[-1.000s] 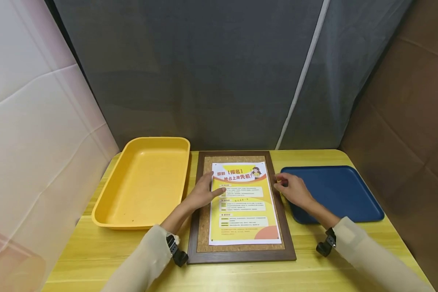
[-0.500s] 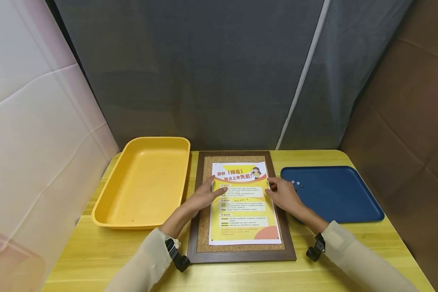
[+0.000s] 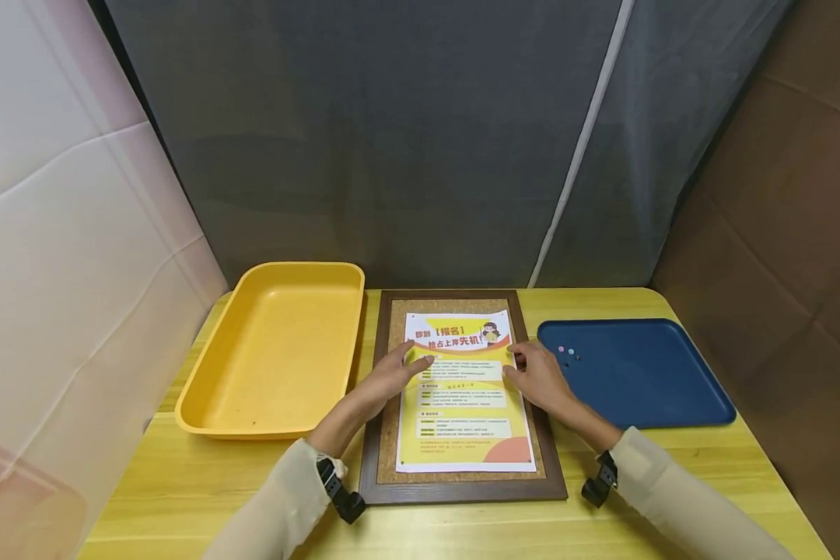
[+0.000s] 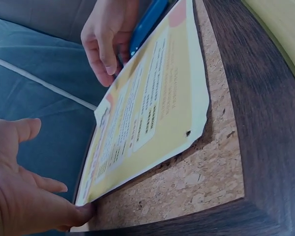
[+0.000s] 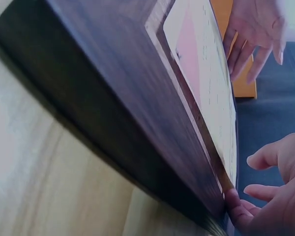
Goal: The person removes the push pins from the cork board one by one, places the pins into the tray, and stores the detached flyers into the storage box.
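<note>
A yellow and white printed poster lies on a cork board with a dark brown wooden frame. My left hand rests at the poster's upper left edge, fingers stretched out and thumb over the paper. At the opposite edge, the fingers of my right hand touch the paper, thumb apart from them. In the left wrist view, a corner of the poster stands slightly off the cork and bears a small dark spot. The right wrist view shows the right hand with fingertips at the board's inner edge.
Left of the board stands a deep yellow tray. A flat blue tray lies to the right, with several tiny round pieces near its left side. All stand on a wood-grain table, with a grey curtain behind.
My right hand has come left from the blue tray's edge onto the poster's right edge, uncovering the tiny pieces. The poster has shifted slightly left and towards me. My left hand has barely moved.
</note>
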A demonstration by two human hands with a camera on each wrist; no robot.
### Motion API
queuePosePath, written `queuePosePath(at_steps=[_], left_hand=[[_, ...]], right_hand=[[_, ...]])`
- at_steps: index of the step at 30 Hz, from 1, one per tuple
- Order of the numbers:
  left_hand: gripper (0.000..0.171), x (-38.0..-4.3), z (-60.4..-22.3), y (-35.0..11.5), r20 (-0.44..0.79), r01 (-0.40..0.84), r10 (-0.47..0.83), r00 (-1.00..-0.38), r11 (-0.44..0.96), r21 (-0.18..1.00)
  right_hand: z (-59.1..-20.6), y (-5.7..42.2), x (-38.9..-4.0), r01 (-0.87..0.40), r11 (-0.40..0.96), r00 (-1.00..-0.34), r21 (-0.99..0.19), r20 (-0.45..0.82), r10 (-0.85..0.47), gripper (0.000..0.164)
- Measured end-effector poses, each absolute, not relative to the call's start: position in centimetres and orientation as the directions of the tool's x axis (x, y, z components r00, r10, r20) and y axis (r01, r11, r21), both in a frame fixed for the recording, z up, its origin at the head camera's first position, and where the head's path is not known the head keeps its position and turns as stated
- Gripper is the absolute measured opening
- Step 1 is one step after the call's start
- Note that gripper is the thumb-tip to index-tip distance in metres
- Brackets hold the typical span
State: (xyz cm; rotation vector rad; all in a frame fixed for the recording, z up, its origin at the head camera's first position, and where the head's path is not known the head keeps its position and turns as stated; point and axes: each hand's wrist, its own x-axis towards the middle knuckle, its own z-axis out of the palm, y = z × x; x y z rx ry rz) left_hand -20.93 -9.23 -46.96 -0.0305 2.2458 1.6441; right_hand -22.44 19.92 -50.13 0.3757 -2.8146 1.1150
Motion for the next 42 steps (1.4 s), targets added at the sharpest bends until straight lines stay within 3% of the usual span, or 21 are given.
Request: queuePosePath(at_steps=[14, 29, 42], left_hand=[[0.067, -21.3, -47.6, -9.2, -0.205, -0.169, 0.103, -0.973, 0.282, 0.944], [0.052, -20.9, -47.4, -9.5, -0.143, -0.079, 0.161, -0.976, 0.352, 0.933], [0.054, -21.0, -45.7, -11.5, -0.023, 0.077, 0.213, -0.977, 0.448, 0.891]], right_hand=[[-50.4, 19.9, -22.2, -0.249, 0.663, -0.968, -0.706, 0.192, -0.160, 0.033], [-49.5, 19.4, -22.3, -0.179, 0.634, -0.984, -0.752, 0.121, -0.134, 0.035], [-47.0, 18.0, -22.7, -0.207, 0.594, -0.978, -0.777, 0.156, -0.137, 0.025]])
